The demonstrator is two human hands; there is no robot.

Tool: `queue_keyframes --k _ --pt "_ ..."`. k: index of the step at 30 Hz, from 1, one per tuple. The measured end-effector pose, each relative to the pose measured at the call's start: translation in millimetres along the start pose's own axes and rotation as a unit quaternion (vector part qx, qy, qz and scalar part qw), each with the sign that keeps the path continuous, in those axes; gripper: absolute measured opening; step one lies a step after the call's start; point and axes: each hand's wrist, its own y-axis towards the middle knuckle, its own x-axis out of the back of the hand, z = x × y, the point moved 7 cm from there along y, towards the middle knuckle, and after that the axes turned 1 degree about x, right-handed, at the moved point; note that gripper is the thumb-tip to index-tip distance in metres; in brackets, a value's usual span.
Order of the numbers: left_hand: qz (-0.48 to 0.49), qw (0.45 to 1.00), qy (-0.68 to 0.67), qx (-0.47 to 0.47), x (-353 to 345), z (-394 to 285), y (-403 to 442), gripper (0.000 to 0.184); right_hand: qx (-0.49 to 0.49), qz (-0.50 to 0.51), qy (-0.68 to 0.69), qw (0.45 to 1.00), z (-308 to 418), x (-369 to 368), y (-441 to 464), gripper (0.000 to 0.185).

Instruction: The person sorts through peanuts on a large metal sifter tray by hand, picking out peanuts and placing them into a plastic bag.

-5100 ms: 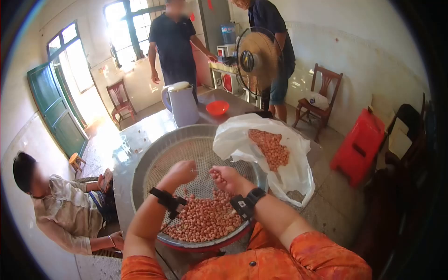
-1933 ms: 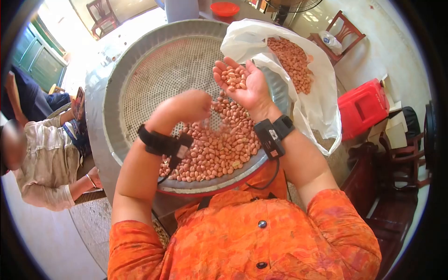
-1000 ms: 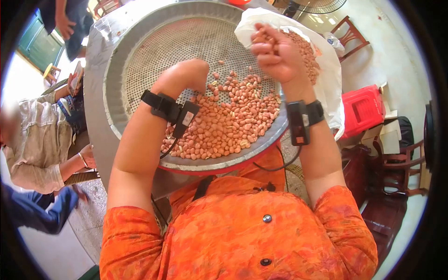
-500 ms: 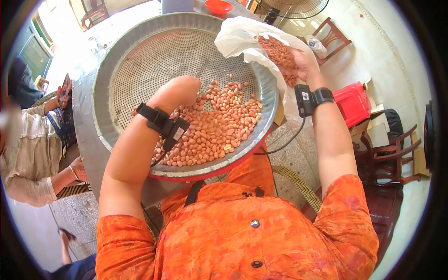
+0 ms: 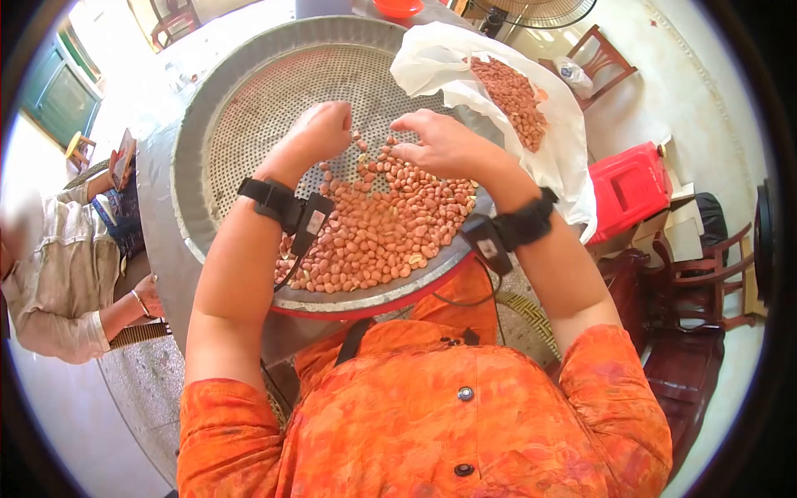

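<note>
A large round metal sieve tray (image 5: 246, 100) has a perforated bottom, with shelled reddish peanuts (image 5: 378, 228) heaped in its near and right part. Over the upper edge of the heap, my left hand (image 5: 326, 131) is closed with its fingers curled; what it holds, if anything, is hidden. My right hand (image 5: 438, 143) reaches over the peanuts from the right, thumb and fingers apart and facing my left hand. At the tray's right rim lies a white plastic bag (image 5: 427, 66), open and showing more peanuts (image 5: 510, 100) inside.
The tray rests above something red at the edge of a grey table (image 5: 154, 187). Behind it are a red bowl (image 5: 398, 7) and a fan (image 5: 540, 10). A red container (image 5: 628, 192) and wooden chairs (image 5: 706, 274) stand to the right. Another person's sleeve (image 5: 62, 319) shows at left.
My right hand has left the peanuts in the bag and moved left over the tray. My left hand has risen slightly from the heap, its fingers now curled in view.
</note>
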Motion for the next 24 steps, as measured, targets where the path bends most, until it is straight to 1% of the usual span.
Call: queue_keyframes --k 1,2,3,4,5,6,7,8,9,10,12,13,14,15,16,18,19,20,21,22,24 --pt "-0.005 0.999 -0.026 -0.022 -7 1 4 0.018 0.001 0.001 0.001 1.0 -12 -7 7 0.04" --pt "-0.004 0.999 -0.026 -0.02 -19 4 4 0.018 -0.056 0.03 -0.043 0.997 -33 -16 13 0.048" --pt "-0.027 0.998 -0.034 -0.038 -21 -2 1 0.016 -0.112 0.059 -0.087 0.988 -41 -19 13 0.057" --pt "-0.052 0.996 -0.042 -0.056 -20 -7 1 0.016 -0.111 0.06 -0.086 0.988 -43 -18 12 0.057" --pt "0.011 0.997 -0.04 -0.062 -29 -8 3 0.017 -0.12 0.116 -0.067 0.984 -47 -23 6 0.065" --pt "0.012 0.997 -0.042 -0.061 -28 -14 3 0.017 -0.13 0.173 -0.047 0.975 -46 -28 -1 0.073" --pt "0.089 0.993 -0.053 -0.054 -38 -20 1 0.019 -0.136 0.181 -0.067 0.972 -41 -29 -9 0.078" --pt "0.166 0.983 -0.064 -0.048 -49 -27 -2 0.02 -0.139 0.183 -0.067 0.971 -38 -33 -16 0.078" --pt "0.23 0.97 -0.065 -0.035 -54 -35 -8 0.022 -0.095 0.177 -0.052 0.978 -29 -37 -19 0.079" --pt "0.231 0.97 -0.067 -0.035 -57 -38 -9 0.022 -0.051 0.171 -0.038 0.983 -19 -41 -20 0.08" --pt "0.263 0.956 -0.039 -0.12 -64 -52 -15 0.025 -0.062 0.185 -0.017 0.981 -15 -56 -22 0.08" --pt "0.291 0.949 -0.052 -0.113 -68 -53 -18 0.031 -0.043 0.172 -0.011 0.984 -9 -61 -23 0.08" --pt "0.291 0.949 -0.054 -0.112 -67 -53 -17 0.031 -0.024 0.158 -0.005 0.987 -2 -65 -25 0.08" --pt "0.357 0.927 -0.111 -0.025 -59 -55 -25 0.033 -0.006 0.16 0.03 0.987 9 -64 -26 0.071" --pt "0.417 0.891 -0.166 0.063 -58 -53 -34 0.035 -0.006 0.162 0.03 0.986 9 -70 -25 0.071" --pt "0.425 0.885 -0.181 0.053 -59 -50 -33 0.036 0.003 0.087 0.158 0.984 7 -72 -21 0.058" --pt "0.413 0.88 -0.231 0.05 -58 -50 -32 0.036 -0.083 0.128 0.261 0.953 10 -70 -20 0.049" --pt "0.4 0.872 -0.28 0.046 -57 -49 -30 0.036 -0.167 0.167 0.359 0.903 13 -68 -21 0.041" --pt "0.375 0.878 -0.293 0.049 -56 -43 -24 0.032 -0.196 0.156 0.407 0.879 -10 -78 -11 0.029" --pt "0.349 0.884 -0.306 0.053 -51 -41 -20 0.029 -0.199 0.126 0.445 0.864 -13 -70 -5 0.02" --pt "0.307 0.856 -0.403 0.103 -34 -32 -16 0.023 -0.173 0.103 0.556 0.806 -16 -52 7 0.015"
